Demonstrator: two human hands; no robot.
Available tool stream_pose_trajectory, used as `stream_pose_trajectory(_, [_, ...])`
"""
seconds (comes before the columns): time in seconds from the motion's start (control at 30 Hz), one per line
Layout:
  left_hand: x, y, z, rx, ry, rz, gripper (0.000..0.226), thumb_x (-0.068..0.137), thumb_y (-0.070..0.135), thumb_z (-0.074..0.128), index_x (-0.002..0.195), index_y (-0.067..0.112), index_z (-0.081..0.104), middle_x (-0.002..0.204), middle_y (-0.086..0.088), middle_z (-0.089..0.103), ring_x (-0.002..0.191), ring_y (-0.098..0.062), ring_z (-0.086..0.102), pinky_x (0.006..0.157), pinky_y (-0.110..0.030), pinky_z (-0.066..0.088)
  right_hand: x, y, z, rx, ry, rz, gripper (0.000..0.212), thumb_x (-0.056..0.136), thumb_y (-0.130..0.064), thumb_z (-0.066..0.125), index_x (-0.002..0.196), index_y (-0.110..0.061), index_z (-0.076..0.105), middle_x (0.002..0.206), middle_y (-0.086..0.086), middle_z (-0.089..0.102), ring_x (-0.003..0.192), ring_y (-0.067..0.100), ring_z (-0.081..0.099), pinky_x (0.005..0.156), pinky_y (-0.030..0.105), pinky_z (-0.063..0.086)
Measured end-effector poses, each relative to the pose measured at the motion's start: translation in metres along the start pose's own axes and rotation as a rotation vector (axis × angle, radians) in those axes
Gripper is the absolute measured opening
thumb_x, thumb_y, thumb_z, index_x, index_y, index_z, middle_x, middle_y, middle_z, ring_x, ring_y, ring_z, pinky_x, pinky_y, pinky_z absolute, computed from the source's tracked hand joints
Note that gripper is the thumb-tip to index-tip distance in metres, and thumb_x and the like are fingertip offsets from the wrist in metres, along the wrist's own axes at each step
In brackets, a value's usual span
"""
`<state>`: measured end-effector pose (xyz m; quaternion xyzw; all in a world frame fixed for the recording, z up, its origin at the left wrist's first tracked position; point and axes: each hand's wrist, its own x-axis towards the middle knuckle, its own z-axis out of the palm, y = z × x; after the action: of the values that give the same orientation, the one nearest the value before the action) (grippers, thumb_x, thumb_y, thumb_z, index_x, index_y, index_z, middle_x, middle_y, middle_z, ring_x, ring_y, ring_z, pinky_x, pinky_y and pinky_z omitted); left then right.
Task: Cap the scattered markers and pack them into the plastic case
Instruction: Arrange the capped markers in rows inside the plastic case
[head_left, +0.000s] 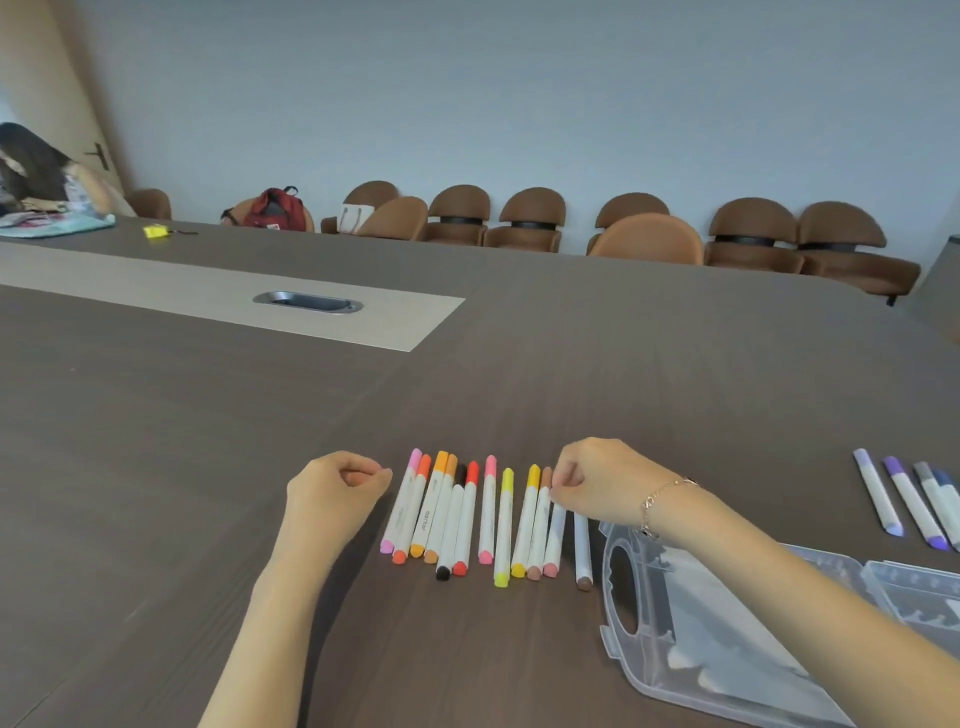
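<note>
A row of several capped white markers with pink, orange, black, red, yellow and brown caps lies side by side on the dark table. My left hand rests just left of the row, fingers curled into a loose fist, holding nothing. My right hand sits over the right end of the row. Its curled fingers pinch the top of a peach-capped marker and hide the tops of that one and the brown-tipped marker. The clear plastic case lies open at the lower right, under my right forearm.
Several purple and blue markers lie apart at the far right edge. A metal cable hatch sits in the pale strip mid-table. Brown chairs line the far wall. A person sits at the far left with a small yellow object nearby.
</note>
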<state>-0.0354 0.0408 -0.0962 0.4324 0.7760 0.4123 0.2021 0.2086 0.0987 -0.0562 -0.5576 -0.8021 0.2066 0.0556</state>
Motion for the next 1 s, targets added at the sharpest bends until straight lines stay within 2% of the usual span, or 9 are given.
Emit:
stream_pose_trajectory(0.13, [0.001, 0.003, 0.016, 0.125, -0.078, -0.016, 0.013, 0.083, 0.022, 0.07, 0.093, 0.016, 0.064, 0.078, 0.006, 0.061, 0.07, -0.005, 0.056, 0.056, -0.014, 0.04, 0.008, -0.003, -0.004, -0.005, 0.002, 0.02, 0.036, 0.093, -0.026, 0.052, 0.106, 0.005, 0.065, 0.116, 0.025, 0.06, 0.106, 0.036, 0.059, 0.086, 0.039, 0.052])
stream_pose_trajectory(0.27, [-0.004, 0.006, 0.023, 0.284, -0.106, -0.068, 0.015, 0.086, 0.018, 0.058, 0.071, 0.018, 0.06, 0.066, -0.007, 0.068, 0.069, -0.015, 0.067, 0.053, -0.018, 0.045, 0.009, 0.001, -0.011, 0.012, 0.034, 0.035, 0.026, 0.094, -0.028, 0.053, 0.099, -0.009, 0.07, 0.106, 0.007, 0.066, 0.097, 0.019, 0.062, 0.079, 0.027, 0.05])
stream_pose_trajectory(0.33, [-0.006, 0.007, 0.024, 0.312, -0.102, -0.096, 0.014, 0.085, 0.02, 0.059, 0.073, 0.016, 0.066, 0.068, -0.011, 0.07, 0.066, -0.016, 0.066, 0.053, -0.02, 0.046, 0.009, 0.003, -0.011, 0.03, 0.043, 0.033, 0.025, 0.094, -0.028, 0.052, 0.098, -0.011, 0.07, 0.105, 0.003, 0.066, 0.095, 0.017, 0.061, 0.074, 0.023, 0.046])
stream_pose_trajectory(0.43, [-0.005, 0.007, 0.025, 0.314, -0.087, -0.141, 0.017, 0.084, 0.022, 0.063, 0.073, 0.012, 0.071, 0.063, -0.009, 0.067, 0.056, -0.014, 0.061, 0.05, -0.019, 0.046, 0.005, 0.004, -0.009, 0.096, 0.098, 0.023, 0.021, 0.095, -0.024, 0.051, 0.095, -0.013, 0.069, 0.098, 0.0, 0.065, 0.091, 0.016, 0.062, 0.063, 0.016, 0.045])
stream_pose_trajectory(0.63, [-0.01, 0.014, 0.02, 0.369, -0.145, -0.2, 0.03, 0.084, 0.024, 0.06, 0.06, 0.01, 0.07, 0.054, -0.001, 0.059, 0.054, -0.01, 0.056, 0.047, -0.017, 0.038, -0.006, -0.013, 0.002, 0.314, 0.108, -0.075, 0.02, 0.093, -0.021, 0.049, 0.097, -0.019, 0.067, 0.094, -0.002, 0.068, 0.09, 0.013, 0.064, 0.064, 0.014, 0.048])
stream_pose_trajectory(0.7, [-0.011, 0.02, 0.012, 0.31, -0.153, -0.201, 0.027, 0.085, 0.023, 0.059, 0.07, 0.008, 0.076, 0.062, -0.001, 0.062, 0.062, -0.011, 0.057, 0.05, -0.018, 0.042, -0.008, -0.024, 0.009, 0.366, 0.091, -0.103, 0.018, 0.094, -0.023, 0.048, 0.099, -0.02, 0.065, 0.094, -0.001, 0.068, 0.091, 0.017, 0.066, 0.069, 0.02, 0.052])
stream_pose_trajectory(0.8, [-0.023, 0.034, 0.006, -0.021, -0.18, -0.114, 0.016, 0.085, 0.025, 0.062, 0.075, 0.021, 0.074, 0.075, 0.002, 0.068, 0.076, -0.016, 0.063, 0.06, -0.025, 0.047, -0.009, -0.041, 0.017, 0.444, 0.061, -0.107, 0.023, 0.094, -0.036, 0.048, 0.094, -0.019, 0.064, 0.091, 0.004, 0.071, 0.083, 0.02, 0.069, 0.08, 0.032, 0.056])
stream_pose_trajectory(0.87, [-0.043, 0.05, 0.011, -0.088, -0.32, -0.025, 0.017, 0.085, 0.028, 0.062, 0.073, 0.023, 0.072, 0.078, 0.002, 0.067, 0.077, -0.014, 0.063, 0.067, -0.026, 0.049, -0.01, -0.044, 0.019, 0.487, 0.063, -0.082, 0.033, 0.093, -0.045, 0.047, 0.087, -0.017, 0.064, 0.08, 0.004, 0.072, 0.068, 0.016, 0.069, 0.081, 0.036, 0.056])
stream_pose_trajectory(1.0, [-0.072, 0.071, 0.035, -0.13, -0.522, 0.067, 0.016, 0.087, 0.031, 0.061, 0.086, 0.022, 0.074, 0.081, 0.009, 0.068, 0.081, -0.008, 0.066, 0.064, -0.014, 0.047, -0.029, -0.023, 0.009, 0.548, 0.067, -0.023, 0.039, 0.096, -0.039, 0.046, 0.074, -0.011, 0.058, 0.062, 0.003, 0.064, 0.045, 0.011, 0.056, 0.051, 0.017, 0.047])
